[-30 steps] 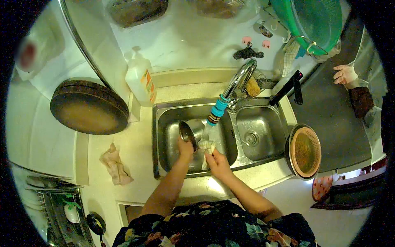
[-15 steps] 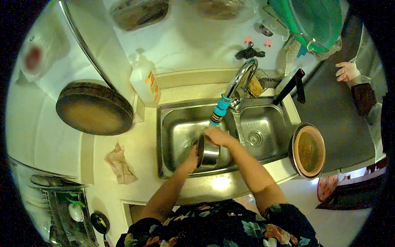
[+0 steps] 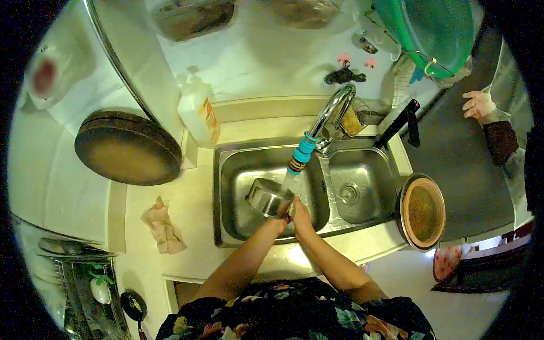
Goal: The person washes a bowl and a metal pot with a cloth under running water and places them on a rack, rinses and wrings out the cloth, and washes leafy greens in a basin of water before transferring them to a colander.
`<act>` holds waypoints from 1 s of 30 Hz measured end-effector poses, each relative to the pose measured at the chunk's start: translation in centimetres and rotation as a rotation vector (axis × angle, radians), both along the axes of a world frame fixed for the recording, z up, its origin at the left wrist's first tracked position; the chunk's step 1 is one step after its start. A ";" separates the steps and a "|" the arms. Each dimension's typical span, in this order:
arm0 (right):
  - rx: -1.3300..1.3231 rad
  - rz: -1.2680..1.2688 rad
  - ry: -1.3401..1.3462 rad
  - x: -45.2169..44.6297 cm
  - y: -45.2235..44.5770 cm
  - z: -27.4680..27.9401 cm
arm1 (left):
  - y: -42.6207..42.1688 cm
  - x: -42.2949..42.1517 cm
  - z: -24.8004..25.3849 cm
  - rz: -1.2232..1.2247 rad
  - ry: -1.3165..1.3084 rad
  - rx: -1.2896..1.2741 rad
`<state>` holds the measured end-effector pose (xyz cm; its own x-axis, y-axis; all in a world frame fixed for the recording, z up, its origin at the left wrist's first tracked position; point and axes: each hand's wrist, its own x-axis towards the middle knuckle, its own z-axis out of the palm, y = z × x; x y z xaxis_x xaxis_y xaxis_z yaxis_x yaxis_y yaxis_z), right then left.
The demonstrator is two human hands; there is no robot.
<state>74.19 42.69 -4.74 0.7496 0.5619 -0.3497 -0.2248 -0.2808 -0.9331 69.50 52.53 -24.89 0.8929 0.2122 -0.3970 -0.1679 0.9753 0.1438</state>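
The metal pot (image 3: 271, 198) is tilted over the left part of the sink (image 3: 217, 192). It looks light and stiff, probably slippery when wet, so its rim seems the best hold. The left hand (image 3: 279, 225) and right hand (image 3: 301, 215) meet at its near right edge; whether their fingers are clamped, I cannot tell.

Pale wall (image 3: 255, 68) — cream counter (image 3: 195, 212) — light floor (image 3: 396, 283), lower right.

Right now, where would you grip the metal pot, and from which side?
Likely the curved wall of the metal pot, from the far left: it is tilted over the sink, with left hand and right hand crowding its near-right end.
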 end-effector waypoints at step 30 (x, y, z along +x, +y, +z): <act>0.102 0.408 0.301 3.8 3.0 0.7 | 2.1 -6.4 13.3 -0.137 -0.153 -0.305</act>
